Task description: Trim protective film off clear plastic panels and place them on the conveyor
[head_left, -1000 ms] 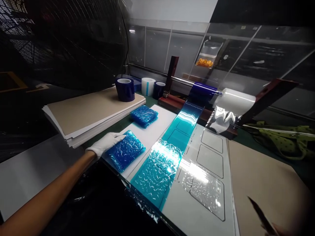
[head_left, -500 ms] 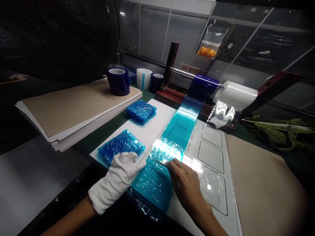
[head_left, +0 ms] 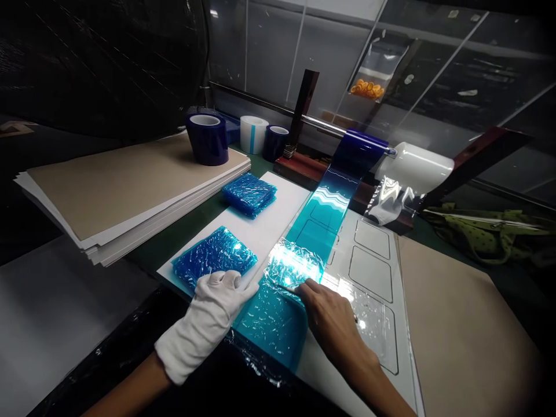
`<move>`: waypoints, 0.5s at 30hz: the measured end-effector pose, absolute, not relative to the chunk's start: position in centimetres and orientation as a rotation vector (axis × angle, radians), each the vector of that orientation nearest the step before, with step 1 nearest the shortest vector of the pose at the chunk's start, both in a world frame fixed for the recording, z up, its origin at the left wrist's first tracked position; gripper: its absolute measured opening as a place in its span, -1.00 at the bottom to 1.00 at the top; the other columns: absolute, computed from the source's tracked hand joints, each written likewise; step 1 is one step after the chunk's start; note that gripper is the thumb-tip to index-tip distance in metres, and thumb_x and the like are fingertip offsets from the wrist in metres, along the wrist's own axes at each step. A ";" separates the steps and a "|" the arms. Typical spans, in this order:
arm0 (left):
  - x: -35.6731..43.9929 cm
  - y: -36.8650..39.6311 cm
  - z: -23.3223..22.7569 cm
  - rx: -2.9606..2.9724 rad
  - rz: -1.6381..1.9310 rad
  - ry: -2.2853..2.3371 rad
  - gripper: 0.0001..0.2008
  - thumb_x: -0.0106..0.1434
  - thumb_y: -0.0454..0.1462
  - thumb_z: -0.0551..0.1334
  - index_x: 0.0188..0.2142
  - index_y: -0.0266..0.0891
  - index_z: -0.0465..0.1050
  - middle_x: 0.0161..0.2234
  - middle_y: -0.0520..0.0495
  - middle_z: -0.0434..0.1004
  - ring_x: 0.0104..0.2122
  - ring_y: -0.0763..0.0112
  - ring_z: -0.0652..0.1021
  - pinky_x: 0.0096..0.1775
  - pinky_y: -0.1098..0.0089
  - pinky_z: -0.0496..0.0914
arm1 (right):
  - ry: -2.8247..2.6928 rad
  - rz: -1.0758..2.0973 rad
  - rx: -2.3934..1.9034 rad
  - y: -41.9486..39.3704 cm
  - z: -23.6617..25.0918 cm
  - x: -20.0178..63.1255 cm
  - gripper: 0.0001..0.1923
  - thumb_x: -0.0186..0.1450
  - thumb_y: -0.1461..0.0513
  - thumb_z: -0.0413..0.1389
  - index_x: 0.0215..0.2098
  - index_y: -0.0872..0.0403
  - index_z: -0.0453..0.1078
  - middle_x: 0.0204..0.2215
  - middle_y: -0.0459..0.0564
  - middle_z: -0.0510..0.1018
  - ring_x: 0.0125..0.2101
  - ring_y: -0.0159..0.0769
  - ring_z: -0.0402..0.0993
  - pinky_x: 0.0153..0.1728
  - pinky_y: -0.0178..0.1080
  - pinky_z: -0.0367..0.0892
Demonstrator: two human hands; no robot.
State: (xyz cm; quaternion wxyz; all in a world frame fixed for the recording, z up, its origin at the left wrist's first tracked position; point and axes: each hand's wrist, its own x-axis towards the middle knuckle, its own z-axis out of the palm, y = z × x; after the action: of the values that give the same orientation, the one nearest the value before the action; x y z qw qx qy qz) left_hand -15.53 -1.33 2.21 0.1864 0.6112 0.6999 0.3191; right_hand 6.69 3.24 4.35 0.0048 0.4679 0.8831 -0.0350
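Note:
A strip of blue translucent film (head_left: 324, 211) runs down over a white sheet with printed rounded outlines (head_left: 370, 272). My right hand (head_left: 328, 310), bare, grips a thin, dark, pointed tool (head_left: 284, 288) whose tip lies on the film; its exact kind is unclear. My left hand (head_left: 217, 315), in a white glove, rests at the film's left edge with the thumb out against it and the fingers bent, apparently holding nothing. Just beyond its fingers lies a stack of cut blue film pieces (head_left: 212, 252) on the white board. Farther back sits a second blue film stack (head_left: 249, 195).
A blue film roll (head_left: 367, 143) and a clear film roll (head_left: 425, 168) hang on a metal bar between dark red uprights. At left, a dark blue tape roll (head_left: 207, 139) stands on stacked boards (head_left: 117, 185). Brown cardboard (head_left: 460, 307) lies at right, green cloth (head_left: 490, 237) behind it.
The tool in my right hand has moved slightly to the right across the film, and the hand has shifted with it. My left hand stays in nearly the same place.

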 end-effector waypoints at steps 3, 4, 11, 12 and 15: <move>-15.8 -2.5 1.4 1.804 0.794 2.070 -0.57 0.36 -0.11 -0.11 -0.31 -0.06 0.54 -0.56 -0.01 0.25 -0.50 0.33 0.41 -0.22 0.13 0.43 | 2.730 -0.099 1.481 2.5 4.1 9.1 -0.71 0.36 0.43 -0.07 -0.22 0.00 0.42 -0.35 -0.08 0.53 -0.43 -0.28 0.46 -0.57 -0.31 -0.06; -16.0 -3.3 1.2 1.826 0.793 2.094 -0.62 0.34 -0.07 -0.04 -0.29 -0.09 0.53 -0.51 -0.04 0.34 -0.47 0.33 0.43 -0.22 0.18 0.42 | 2.717 -0.089 1.489 2.2 4.0 9.9 -0.70 0.36 0.43 -0.08 -0.20 0.00 0.41 -0.35 -0.08 0.53 -0.44 -0.27 0.46 -0.58 -0.31 -0.05; -16.7 -8.2 1.4 1.259 0.342 2.237 -0.48 0.19 0.18 0.06 -0.63 -0.14 0.29 -0.65 0.05 0.26 -0.60 0.39 0.31 -0.50 0.39 0.13 | 2.650 -0.030 1.545 0.1 4.6 15.7 -0.66 0.39 0.38 -0.18 -0.26 -0.05 0.38 -0.35 -0.08 0.53 -0.39 -0.20 0.52 -0.59 -0.30 0.05; -16.4 -8.4 1.3 1.129 0.302 2.191 -0.47 0.18 0.19 0.07 -0.65 -0.15 0.28 -0.67 0.06 0.23 -0.61 0.39 0.29 -0.50 0.40 0.10 | 2.663 -0.044 1.546 -0.2 4.6 16.5 -0.68 0.40 0.36 -0.18 -0.26 -0.06 0.37 -0.36 -0.09 0.53 -0.41 -0.22 0.52 -0.60 -0.30 0.07; -15.3 -8.3 0.8 0.906 0.469 1.971 -0.49 0.14 0.17 0.14 -0.62 -0.18 0.32 -0.66 0.07 0.20 -0.59 0.42 0.26 -0.46 0.41 0.11 | 2.742 -0.147 1.565 -0.9 4.2 18.2 -0.76 0.42 0.25 -0.14 -0.18 -0.11 0.35 -0.34 -0.11 0.54 -0.48 -0.30 0.53 -0.62 -0.34 0.18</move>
State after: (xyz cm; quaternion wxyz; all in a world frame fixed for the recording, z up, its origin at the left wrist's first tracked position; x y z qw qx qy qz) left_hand -15.28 -8.30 0.78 0.4450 0.3654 0.7954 0.1891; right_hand 18.20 -0.87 4.24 -0.0095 0.4951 0.8676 -0.0465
